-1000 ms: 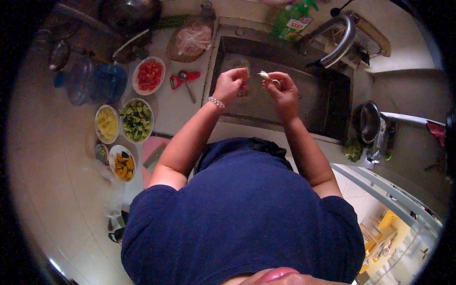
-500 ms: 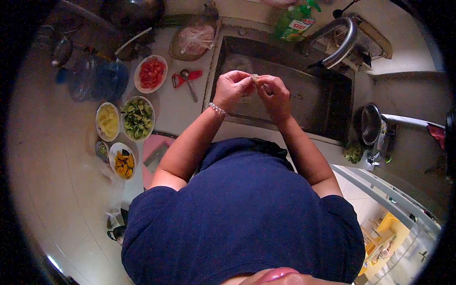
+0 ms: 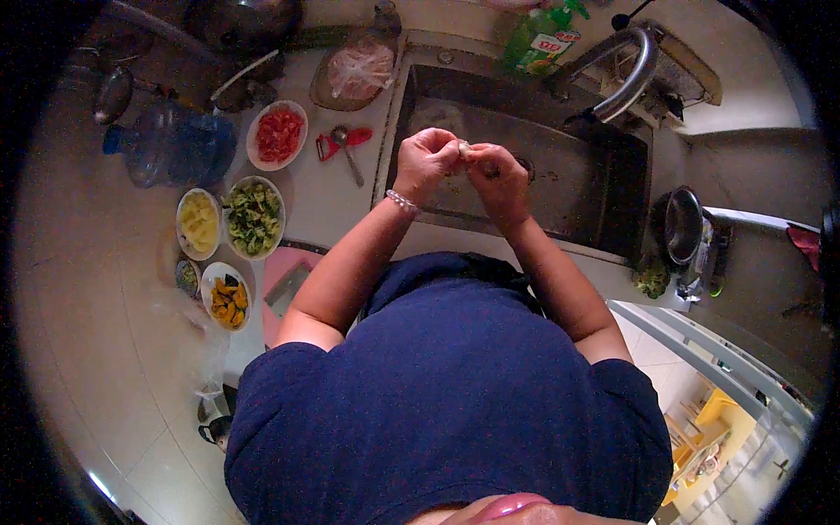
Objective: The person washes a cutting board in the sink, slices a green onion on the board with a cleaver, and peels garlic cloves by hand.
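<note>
Over the near part of the sink (image 3: 569, 229), both my hands meet at the fingertips. A small pale piece (image 3: 464, 150), which looks like a garlic clove, is pinched between them. My left hand (image 3: 429, 161), with a beaded bracelet at the wrist, is closed on its left side. From the right, the fingers of my right hand (image 3: 499, 179) are closed on the same piece and partly hide it. Left of the sink lie a red-handled peeler (image 3: 327, 147) and a metal spoon (image 3: 350, 159).
A plate of red chopped pieces (image 3: 278, 136), a bowl of chopped greens (image 3: 254, 217), a dish of yellow slices (image 3: 199, 224) and a dish of orange pieces (image 3: 229, 299) stand at left. The faucet (image 3: 643, 79) arches over the sink. A metal bowl (image 3: 682, 227) sits right.
Both hands have shifted slightly left, and the right-hand fingers have moved a little over the piece. More of its pale surface shows between the fingertips.
</note>
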`<move>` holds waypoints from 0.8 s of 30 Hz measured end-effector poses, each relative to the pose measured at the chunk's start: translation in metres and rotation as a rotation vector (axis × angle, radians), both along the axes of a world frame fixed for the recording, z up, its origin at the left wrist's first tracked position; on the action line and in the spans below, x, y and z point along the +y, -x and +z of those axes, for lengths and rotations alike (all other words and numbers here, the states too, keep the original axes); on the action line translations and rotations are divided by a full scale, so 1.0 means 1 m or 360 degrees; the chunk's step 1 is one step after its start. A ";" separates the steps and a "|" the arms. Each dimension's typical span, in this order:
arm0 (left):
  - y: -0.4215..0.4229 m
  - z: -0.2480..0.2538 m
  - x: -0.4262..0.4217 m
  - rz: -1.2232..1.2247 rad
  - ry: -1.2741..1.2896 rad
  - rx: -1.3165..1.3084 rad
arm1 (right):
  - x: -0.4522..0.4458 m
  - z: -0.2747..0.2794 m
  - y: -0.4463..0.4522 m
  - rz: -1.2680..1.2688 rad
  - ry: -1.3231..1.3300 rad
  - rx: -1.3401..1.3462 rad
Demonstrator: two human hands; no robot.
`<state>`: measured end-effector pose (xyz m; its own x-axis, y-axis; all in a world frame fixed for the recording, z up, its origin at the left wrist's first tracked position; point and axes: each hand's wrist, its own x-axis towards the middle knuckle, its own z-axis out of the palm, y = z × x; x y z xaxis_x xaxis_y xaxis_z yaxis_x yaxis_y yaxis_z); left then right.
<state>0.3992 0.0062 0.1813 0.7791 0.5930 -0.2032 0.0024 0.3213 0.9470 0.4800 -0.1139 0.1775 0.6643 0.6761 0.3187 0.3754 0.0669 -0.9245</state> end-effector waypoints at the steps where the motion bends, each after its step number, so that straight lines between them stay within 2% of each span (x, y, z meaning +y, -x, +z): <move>1: 0.000 -0.003 0.000 -0.0021 0.0069 -0.0019 | 0.000 0.006 0.003 0.0047 -0.0077 0.0182; 6: 0.003 -0.014 -0.002 0.0007 0.0371 -0.0082 | 0.000 -0.002 0.000 0.0136 -0.0145 0.1068; 9: 0.004 -0.014 -0.010 0.0090 0.0421 -0.0203 | 0.002 0.003 -0.004 0.0119 -0.0106 0.1631; 11: 0.005 -0.010 -0.010 0.0066 0.0211 -0.0267 | 0.003 0.009 -0.005 0.0179 -0.0141 0.1906; 15: 0.005 0.000 -0.011 0.0126 -0.0402 -0.0232 | 0.004 0.012 -0.007 0.0104 -0.0084 0.2065; 18: 0.008 0.004 -0.008 0.0256 -0.1479 -0.0184 | 0.004 0.027 -0.002 0.0062 -0.0085 0.2033; 21: 0.007 0.011 -0.004 0.0213 -0.1749 -0.0323 | 0.004 0.035 -0.002 0.0156 -0.0074 0.1985; 24: 0.009 0.014 -0.003 -0.0069 -0.1145 -0.0208 | 0.000 0.037 -0.014 0.0344 -0.0025 0.1989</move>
<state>0.3907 0.0034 0.1957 0.7962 0.5127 0.3213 -0.1266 -0.3782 0.9170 0.4943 -0.1134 0.2146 0.3937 0.8098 -0.4350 -0.7695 0.0315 -0.6379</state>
